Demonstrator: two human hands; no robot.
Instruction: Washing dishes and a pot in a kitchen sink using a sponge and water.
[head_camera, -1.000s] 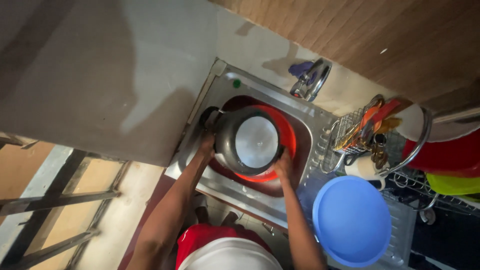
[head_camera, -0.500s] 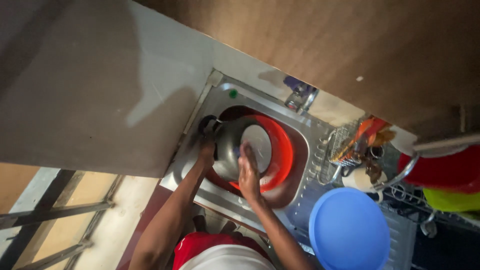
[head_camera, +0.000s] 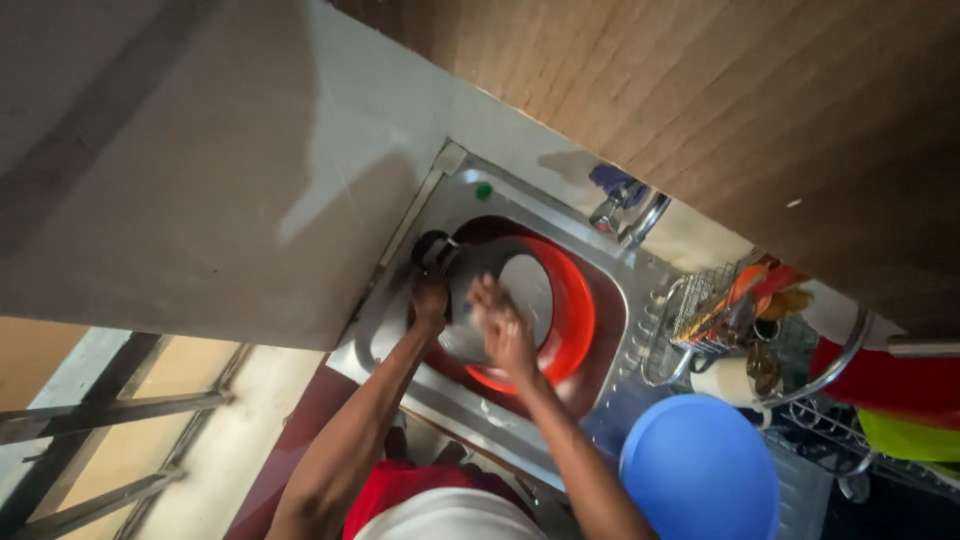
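Since half a second ago the right hand (head_camera: 503, 335) has slid a little further over the metal pot (head_camera: 500, 300), and the view has tipped a bit. Now its fingers (head_camera: 484, 298) lie spread flat on the pot's shiny side, pressing on it, not closed round anything. The left hand (head_camera: 431, 300) sits just left of that, fingers curled round the pot's rim near a dark handle (head_camera: 432, 246). The pot is tipped on its side in the sink (head_camera: 455, 190), resting in a red basin (head_camera: 575, 320). Its open mouth faces to the right, past the fingers, and its long way runs from the handle toward the basin. Both hands touch it. Farther right of the fingers are a tap (head_camera: 630, 205), a wire rack (head_camera: 715, 310) and a blue bowl (head_camera: 700, 470).
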